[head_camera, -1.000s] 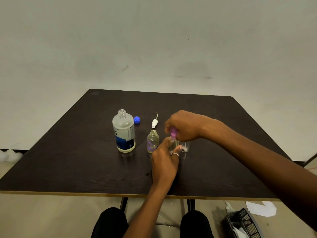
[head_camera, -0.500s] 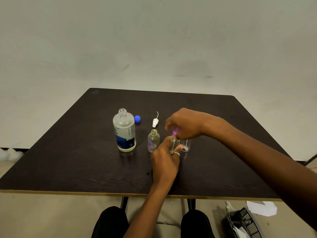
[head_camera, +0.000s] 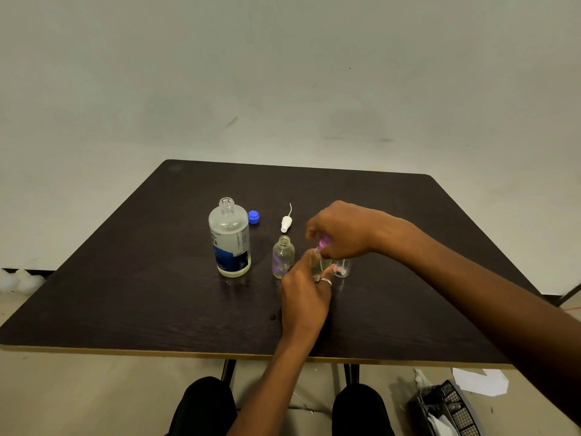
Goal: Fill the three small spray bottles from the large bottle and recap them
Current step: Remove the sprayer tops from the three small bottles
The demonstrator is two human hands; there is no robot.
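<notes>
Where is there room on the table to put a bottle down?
The table is bare left of the big bottle and along the far edge behind the blue cap and white sprayer. It is crowded in the middle, where the left hand holds a small bottle, the right hand its pink cap, beside the open bottle.

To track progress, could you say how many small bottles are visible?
3: open bottle beside the large bottle; pink-capped bottle in the left hand; third bottle right of it, partly hidden by the right hand.
</notes>
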